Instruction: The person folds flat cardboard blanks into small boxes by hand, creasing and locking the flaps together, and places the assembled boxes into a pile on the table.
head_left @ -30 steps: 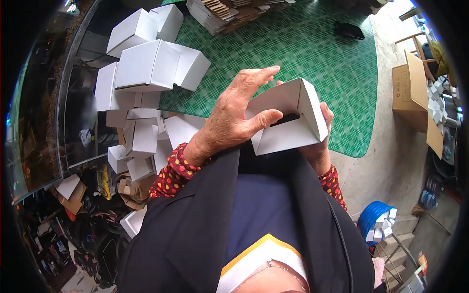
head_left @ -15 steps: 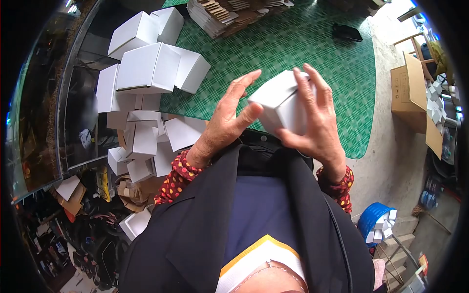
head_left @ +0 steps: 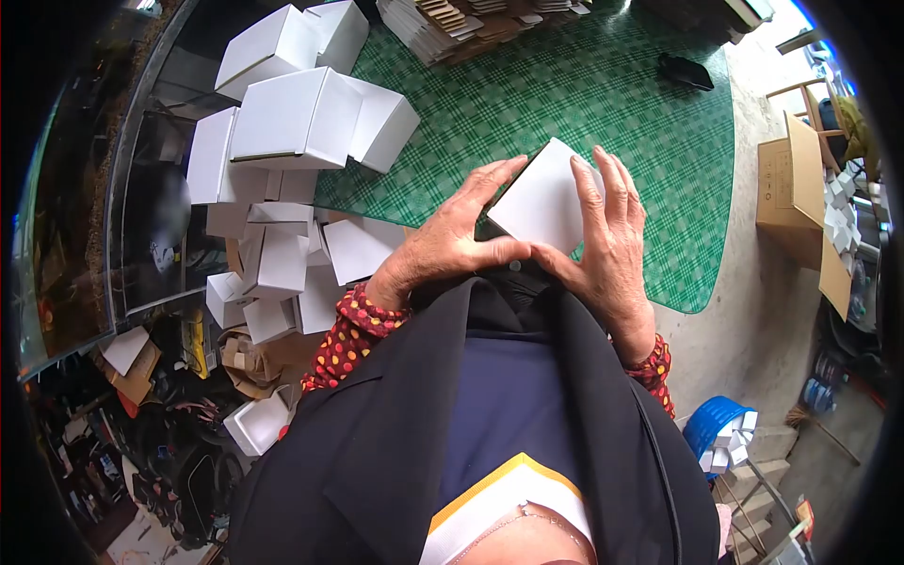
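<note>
A small white box (head_left: 541,196) is between my two hands, over the near edge of the green checked table (head_left: 480,104), with a flat white face toward me. My right hand (head_left: 610,250) grips it from the right, its fingers lying over the face and its thumb at the near corner. At the box's left side is my left hand (head_left: 452,231), its fingertips along the upper left edge and its thumb near the lower corner. The sides turned away from me are hidden.
White boxes (head_left: 297,118) are piled at the left, with more below. Flat cardboard pieces (head_left: 443,28) are stacked at the far edge. A black object (head_left: 685,72) lies far right. An open carton (head_left: 789,193) and a blue basket (head_left: 716,419) stand to the right.
The box has been turned from its open side to a flat closed face. My right hand has come round from behind it, and my left hand has moved in against its left side.
</note>
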`<state>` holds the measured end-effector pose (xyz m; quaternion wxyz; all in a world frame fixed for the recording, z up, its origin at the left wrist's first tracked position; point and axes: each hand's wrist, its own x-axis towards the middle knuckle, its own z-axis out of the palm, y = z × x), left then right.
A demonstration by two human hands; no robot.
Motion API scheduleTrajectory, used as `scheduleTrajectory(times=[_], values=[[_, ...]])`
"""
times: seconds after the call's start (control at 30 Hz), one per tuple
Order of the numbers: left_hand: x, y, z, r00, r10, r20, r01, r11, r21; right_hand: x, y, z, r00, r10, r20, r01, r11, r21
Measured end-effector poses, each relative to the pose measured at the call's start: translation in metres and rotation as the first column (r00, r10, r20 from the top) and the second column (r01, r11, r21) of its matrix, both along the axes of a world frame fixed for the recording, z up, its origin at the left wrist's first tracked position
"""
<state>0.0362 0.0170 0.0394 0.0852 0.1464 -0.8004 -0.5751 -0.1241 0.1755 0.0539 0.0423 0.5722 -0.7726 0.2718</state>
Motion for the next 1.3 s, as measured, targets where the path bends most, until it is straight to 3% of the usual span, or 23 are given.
scheduleTrajectory(times=[0.07,0.2,0.27,0.37,0.4,0.53,0.73,0.87,1.07,1.2,1.3], values=[[0.0,-0.003,-0.002,0.999,-0.041,-0.013,0.041,0.999,-0.009,0.001,0.003,-0.001,1.0,-0.025,-0.01,0.025,1.0,0.014],[-0.001,-0.013,-0.012,0.998,-0.064,0.024,0.065,0.996,-0.053,-0.004,0.009,-0.003,0.946,-0.101,0.307,0.093,0.995,0.04],[-0.004,-0.018,-0.013,0.997,-0.081,0.019,0.082,0.99,-0.111,-0.014,0.011,-0.01,0.916,-0.033,0.399,0.032,0.999,0.007],[-0.006,-0.022,-0.014,0.991,-0.132,0.012,0.13,0.95,-0.282,-0.031,0.011,-0.021,0.751,0.176,0.637,-0.126,0.984,-0.123],[-0.006,-0.021,-0.014,0.991,-0.13,0.012,0.128,0.95,-0.283,-0.035,0.011,-0.022,0.751,0.177,0.636,-0.127,0.984,-0.124],[-0.015,-0.011,-0.014,0.989,-0.098,-0.115,0.061,0.957,-0.284,-0.047,0.012,-0.025,0.443,0.211,0.872,-0.083,0.977,-0.194],[-0.03,0.012,-0.002,0.943,-0.048,-0.328,-0.123,0.867,-0.482,-0.022,0.005,-0.007,0.525,0.071,0.848,-0.022,0.997,-0.07],[-0.041,0.02,0.0,0.904,-0.062,-0.424,-0.25,0.727,-0.639,-0.004,-0.001,0.012,0.689,-0.001,0.725,0.075,0.995,-0.07],[-0.042,0.025,0.003,0.919,-0.077,-0.386,-0.236,0.679,-0.696,-0.017,0.006,0.015,0.642,0.023,0.766,-0.007,1.0,-0.024],[-0.042,0.026,0.004,0.927,-0.1,-0.362,-0.23,0.608,-0.759,-0.022,0.007,0.023,0.804,0.029,0.594,-0.067,0.997,0.042],[-0.04,0.028,0.006,0.94,-0.13,-0.316,-0.183,0.591,-0.786,-0.034,0.01,0.03,0.701,0.024,0.713,-0.137,0.985,0.101]])
